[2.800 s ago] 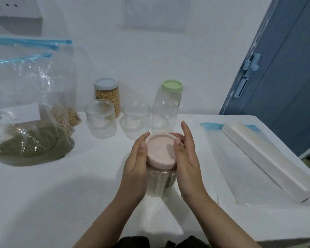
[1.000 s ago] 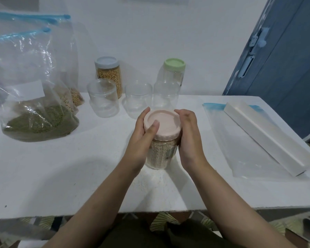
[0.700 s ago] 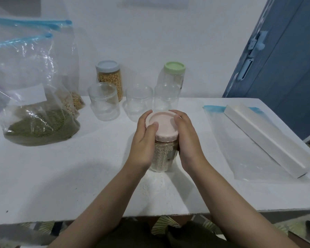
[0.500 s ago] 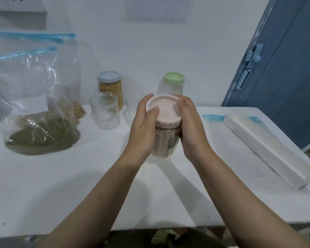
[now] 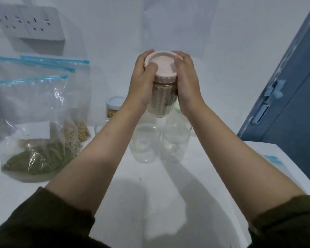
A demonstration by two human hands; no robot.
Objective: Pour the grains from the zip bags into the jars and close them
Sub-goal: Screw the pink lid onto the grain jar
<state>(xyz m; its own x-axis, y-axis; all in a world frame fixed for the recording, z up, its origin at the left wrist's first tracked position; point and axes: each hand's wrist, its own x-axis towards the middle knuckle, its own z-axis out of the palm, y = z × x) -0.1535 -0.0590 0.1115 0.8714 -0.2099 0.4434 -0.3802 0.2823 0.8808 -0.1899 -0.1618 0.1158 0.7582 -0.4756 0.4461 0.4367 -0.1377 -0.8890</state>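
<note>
Filled jar point(image 5: 161, 97), pink lid point(image 5: 161, 66) fitted, now lifted off the desk point(image 5: 150, 194); left hand point(image 5: 141, 83) and right hand point(image 5: 186, 83) grip it. Ready for stowing.

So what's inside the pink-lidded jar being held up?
Pale grains fill the jar where its clear wall shows between the left hand and right hand. The pink lid and both palms hide the rest.

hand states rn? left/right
Left hand: grips the jar, thumb on its pink lid.
Right hand: grips the same jar.
</note>
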